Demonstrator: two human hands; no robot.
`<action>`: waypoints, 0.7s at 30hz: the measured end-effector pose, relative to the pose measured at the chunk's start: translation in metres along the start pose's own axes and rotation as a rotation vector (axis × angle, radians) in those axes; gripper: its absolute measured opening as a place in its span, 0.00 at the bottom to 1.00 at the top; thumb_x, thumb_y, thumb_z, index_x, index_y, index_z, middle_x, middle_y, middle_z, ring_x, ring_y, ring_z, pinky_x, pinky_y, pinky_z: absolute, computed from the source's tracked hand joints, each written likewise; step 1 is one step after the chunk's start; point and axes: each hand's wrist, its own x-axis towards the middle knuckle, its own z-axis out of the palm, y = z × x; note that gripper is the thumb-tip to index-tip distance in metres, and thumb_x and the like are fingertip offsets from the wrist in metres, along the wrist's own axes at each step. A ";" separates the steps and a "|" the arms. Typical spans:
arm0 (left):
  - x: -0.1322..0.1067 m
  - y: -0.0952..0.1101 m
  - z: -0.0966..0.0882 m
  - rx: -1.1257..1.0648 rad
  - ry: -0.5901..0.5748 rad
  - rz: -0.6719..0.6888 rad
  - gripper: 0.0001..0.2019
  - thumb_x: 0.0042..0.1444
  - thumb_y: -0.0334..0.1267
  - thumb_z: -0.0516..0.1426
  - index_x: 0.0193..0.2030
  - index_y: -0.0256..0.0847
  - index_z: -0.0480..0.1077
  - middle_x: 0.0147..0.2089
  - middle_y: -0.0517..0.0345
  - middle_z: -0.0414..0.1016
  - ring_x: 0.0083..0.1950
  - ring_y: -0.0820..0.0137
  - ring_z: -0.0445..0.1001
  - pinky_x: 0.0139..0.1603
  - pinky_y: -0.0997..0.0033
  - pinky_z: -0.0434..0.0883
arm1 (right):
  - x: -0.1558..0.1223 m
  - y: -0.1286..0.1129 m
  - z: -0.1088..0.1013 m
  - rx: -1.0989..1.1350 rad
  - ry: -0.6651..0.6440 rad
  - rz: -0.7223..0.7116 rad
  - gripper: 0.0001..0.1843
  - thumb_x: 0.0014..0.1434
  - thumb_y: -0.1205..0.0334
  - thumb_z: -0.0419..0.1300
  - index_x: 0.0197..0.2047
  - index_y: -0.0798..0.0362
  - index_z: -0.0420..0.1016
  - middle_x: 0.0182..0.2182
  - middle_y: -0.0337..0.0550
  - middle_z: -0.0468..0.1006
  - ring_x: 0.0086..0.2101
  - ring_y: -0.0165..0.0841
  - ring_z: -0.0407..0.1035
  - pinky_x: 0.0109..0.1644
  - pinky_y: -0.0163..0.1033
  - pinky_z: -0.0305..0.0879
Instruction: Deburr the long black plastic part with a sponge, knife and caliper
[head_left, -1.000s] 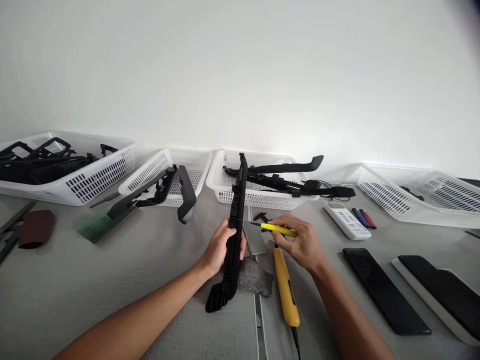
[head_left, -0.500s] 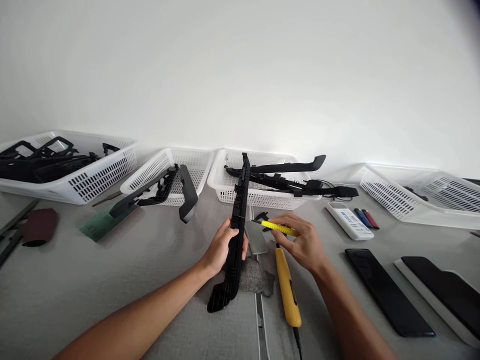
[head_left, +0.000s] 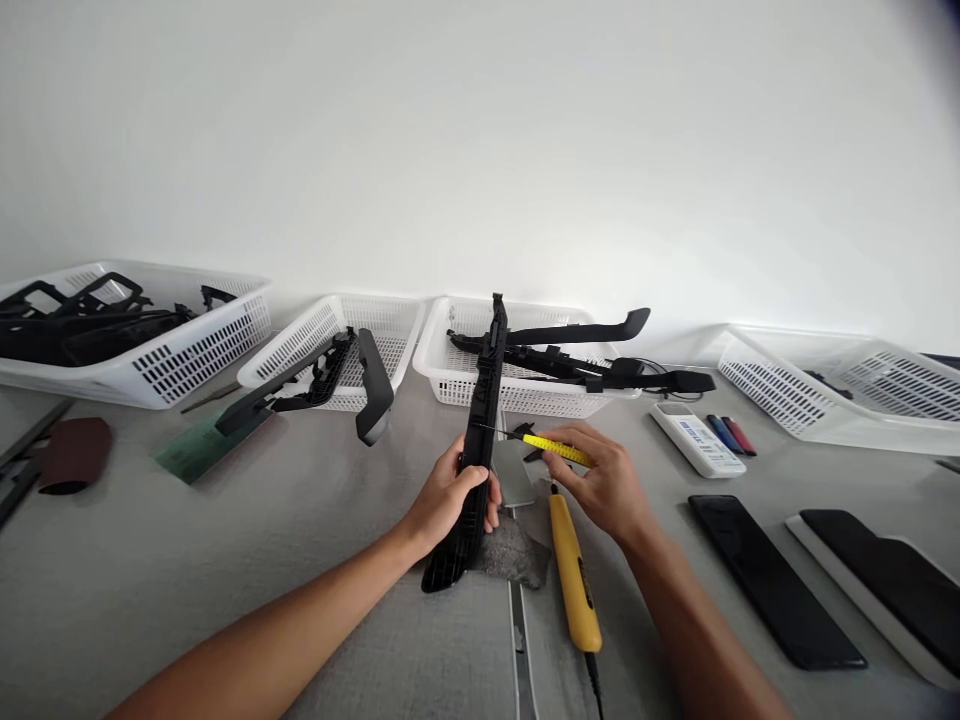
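Observation:
My left hand [head_left: 454, 498] is wrapped round a long black plastic trim piece [head_left: 486, 395], held at a steep slant with its broad ribbed end down. Between the fingers of my right hand [head_left: 600, 475] is a slim yellow-handled tool [head_left: 559, 449] with a thin dark tip. That tip points left and reaches the trim piece above my left thumb; whether it touches cannot be made out. Below my right hand lies a yellow corded tool [head_left: 576, 575] resembling a soldering iron. A grey cloth [head_left: 517, 552] lies beneath the trim piece, partly covered by it.
White baskets line the wall: a left one [head_left: 202, 350], a middle-left one [head_left: 405, 340], a centre one [head_left: 517, 398] with black parts, and a right one [head_left: 817, 400]. On the right are a white remote [head_left: 697, 440] and a black phone [head_left: 776, 580]. Sandpaper [head_left: 75, 450] lies left.
The trim piece has risen slightly and shifted right in my left hand. The yellow-handled tool has tilted more, its thin tip now over the trim piece.

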 end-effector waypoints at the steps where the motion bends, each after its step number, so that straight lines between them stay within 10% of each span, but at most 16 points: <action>1: 0.000 -0.001 0.000 -0.003 0.007 -0.006 0.15 0.63 0.44 0.56 0.52 0.43 0.61 0.28 0.63 0.77 0.21 0.68 0.75 0.23 0.71 0.73 | 0.000 0.000 0.000 0.004 -0.007 -0.003 0.09 0.66 0.61 0.62 0.46 0.49 0.84 0.41 0.47 0.86 0.43 0.42 0.80 0.48 0.45 0.75; 13: 0.004 -0.008 -0.006 -0.159 -0.006 0.018 0.19 0.61 0.47 0.55 0.55 0.42 0.62 0.26 0.65 0.75 0.19 0.68 0.74 0.19 0.72 0.72 | 0.000 -0.003 -0.002 0.078 -0.117 0.011 0.09 0.63 0.65 0.63 0.43 0.49 0.85 0.41 0.44 0.85 0.40 0.39 0.79 0.45 0.41 0.74; 21: 0.008 -0.015 -0.009 -0.222 -0.073 -0.044 0.26 0.67 0.55 0.54 0.60 0.36 0.63 0.36 0.51 0.81 0.34 0.59 0.84 0.36 0.61 0.81 | -0.001 0.005 0.003 0.016 0.009 0.055 0.10 0.67 0.60 0.62 0.47 0.49 0.84 0.44 0.47 0.85 0.44 0.41 0.79 0.50 0.45 0.73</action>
